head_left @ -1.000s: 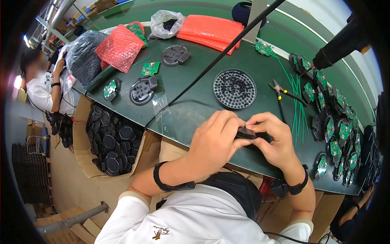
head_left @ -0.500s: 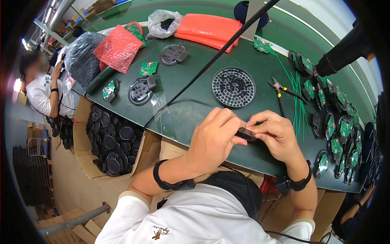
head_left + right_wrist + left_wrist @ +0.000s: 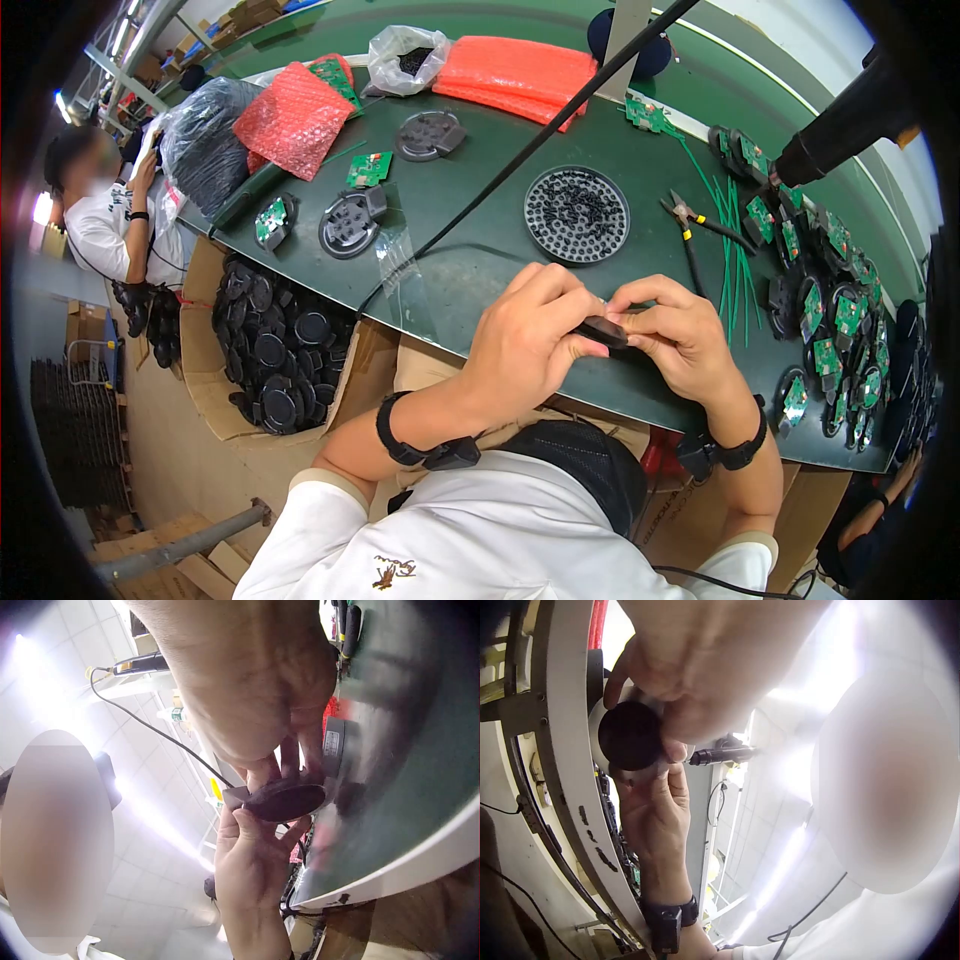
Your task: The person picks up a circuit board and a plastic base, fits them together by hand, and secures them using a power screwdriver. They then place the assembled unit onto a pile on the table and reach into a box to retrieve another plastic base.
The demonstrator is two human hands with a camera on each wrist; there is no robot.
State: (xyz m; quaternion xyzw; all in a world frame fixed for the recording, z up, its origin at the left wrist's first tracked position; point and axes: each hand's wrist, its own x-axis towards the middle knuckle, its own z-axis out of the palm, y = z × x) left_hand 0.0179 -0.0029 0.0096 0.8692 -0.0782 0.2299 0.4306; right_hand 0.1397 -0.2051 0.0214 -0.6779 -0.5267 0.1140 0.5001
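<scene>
A black round plastic housing (image 3: 603, 331) is held tilted over the table's front edge. My left hand (image 3: 530, 345) grips its left side, thumb under and fingers above. At the other side my right hand (image 3: 680, 335) pinches the rim between thumb and fingers. In the left wrist view the flat dark disc face (image 3: 630, 736) of the housing shows; the right wrist view shows the disc (image 3: 289, 801) edge-on with a blocky tab by the left thumb. The side turned upward is mostly hidden by fingers. Beyond the hands stands a round dish (image 3: 536, 238) of small black parts.
Cutting pliers (image 3: 690, 235) and green wires (image 3: 738, 290) lie right of the dish. Housings with green circuit boards (image 3: 825, 365) crowd the right edge, beneath a hanging power screwdriver (image 3: 835, 130). A carton (image 3: 212, 385) of black housings stands left. A black cable (image 3: 500, 180) crosses the view.
Both hands stay on the housing with small finger shifts. The right hand has moved slightly, its thumb now nearer its fingertips at the rim.
</scene>
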